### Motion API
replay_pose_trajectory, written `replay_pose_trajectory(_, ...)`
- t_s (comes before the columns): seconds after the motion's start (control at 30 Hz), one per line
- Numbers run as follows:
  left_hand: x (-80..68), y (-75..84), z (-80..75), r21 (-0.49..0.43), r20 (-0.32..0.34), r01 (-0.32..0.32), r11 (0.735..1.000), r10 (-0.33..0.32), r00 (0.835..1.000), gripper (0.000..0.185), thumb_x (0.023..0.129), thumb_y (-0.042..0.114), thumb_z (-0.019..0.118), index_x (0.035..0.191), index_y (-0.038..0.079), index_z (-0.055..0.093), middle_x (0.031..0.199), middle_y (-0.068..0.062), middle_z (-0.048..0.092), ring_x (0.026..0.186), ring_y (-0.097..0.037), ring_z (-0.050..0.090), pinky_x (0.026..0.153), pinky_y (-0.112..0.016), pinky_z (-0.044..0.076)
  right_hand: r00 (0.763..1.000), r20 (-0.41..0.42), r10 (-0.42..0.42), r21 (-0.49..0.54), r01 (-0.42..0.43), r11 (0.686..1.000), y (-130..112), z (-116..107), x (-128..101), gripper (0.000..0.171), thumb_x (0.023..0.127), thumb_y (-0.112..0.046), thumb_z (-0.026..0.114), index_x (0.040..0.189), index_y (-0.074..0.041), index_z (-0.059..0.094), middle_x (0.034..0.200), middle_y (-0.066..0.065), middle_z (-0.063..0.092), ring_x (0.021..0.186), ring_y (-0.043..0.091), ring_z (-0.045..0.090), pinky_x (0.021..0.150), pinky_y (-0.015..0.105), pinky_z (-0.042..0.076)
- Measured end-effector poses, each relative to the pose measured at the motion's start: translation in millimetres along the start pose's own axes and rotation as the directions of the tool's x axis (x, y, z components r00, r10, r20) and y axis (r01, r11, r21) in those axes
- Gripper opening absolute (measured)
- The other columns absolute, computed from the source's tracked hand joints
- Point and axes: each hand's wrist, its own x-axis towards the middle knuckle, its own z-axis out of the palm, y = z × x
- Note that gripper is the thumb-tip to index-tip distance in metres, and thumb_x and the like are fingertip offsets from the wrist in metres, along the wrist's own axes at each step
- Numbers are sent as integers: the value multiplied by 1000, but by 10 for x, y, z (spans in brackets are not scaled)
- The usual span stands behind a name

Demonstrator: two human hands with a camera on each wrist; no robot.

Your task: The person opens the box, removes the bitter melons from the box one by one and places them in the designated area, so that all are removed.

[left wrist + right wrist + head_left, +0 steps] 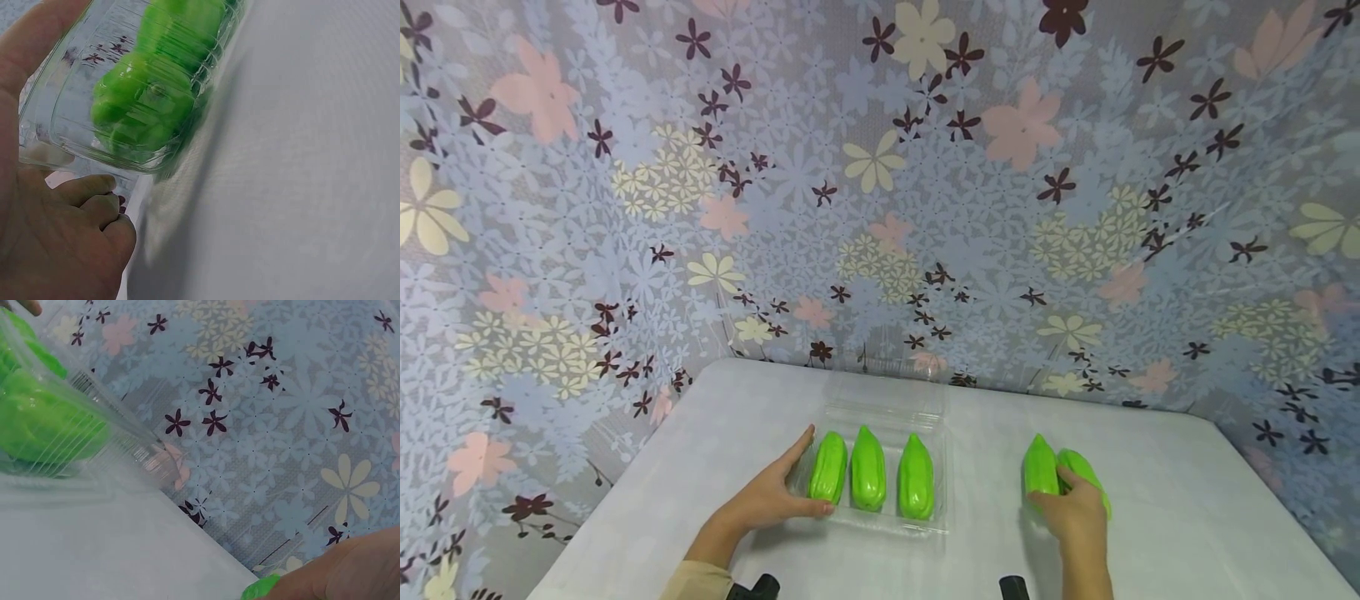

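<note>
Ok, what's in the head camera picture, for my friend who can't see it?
Three green vegetables lie in a clear plastic tray; the left hand touches its edge. The right hand rests on two more on the white table.

Person, two bare hands — left hand, right hand; no gloves, rings or watch visible. Left forearm ends in a beige sleeve cuff at lower left of the head view. Right forearm bare to the frame's bottom edge. Two small black wrist-camera mounts — bottom centre.
</note>
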Motion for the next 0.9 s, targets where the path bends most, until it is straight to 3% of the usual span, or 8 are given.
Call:
replay_pose_trajectory(0.3,-19,1,4,-36,1,-3,999,3,1000,121,72,34,92,164,20,14,167,-7,16,151,-38,11,116,-64,14,1000,3,-21,-106,21,994,16,25,12,73,85,-8,73,146,13,38,144,39,37,130,57,35,108,68,30)
replay_pose_trajectory(0.63,-9,-3,3,-36,8,-4,999,4,1000,121,73,35,92,164,20,14,167,-6,14,151,-37,10,117,-63,14,999,-26,-31,-172,26,985,-86,-47,-62,78,83,-10,76,150,3,38,143,37,38,128,56,38,105,70,32)
replay_pose_trajectory(0.73,-7,-7,2,-37,10,-10,999,11,1000,120,73,35,92,164,19,14,167,-6,14,151,-37,10,117,-63,13,997,-53,-64,-142,56,988,-156,-108,-106,85,84,-20,79,152,3,34,146,38,35,131,56,35,108,69,29)
replay_pose_trajectory(0.9,-11,-1,-4,-40,9,-15,999,15,1000,121,73,34,92,164,20,13,167,-6,14,151,-37,10,117,-64,14,992,-80,-96,-34,93,995,-256,-186,-160,112,80,-44,84,159,1,19,151,38,30,136,55,30,112,67,25)
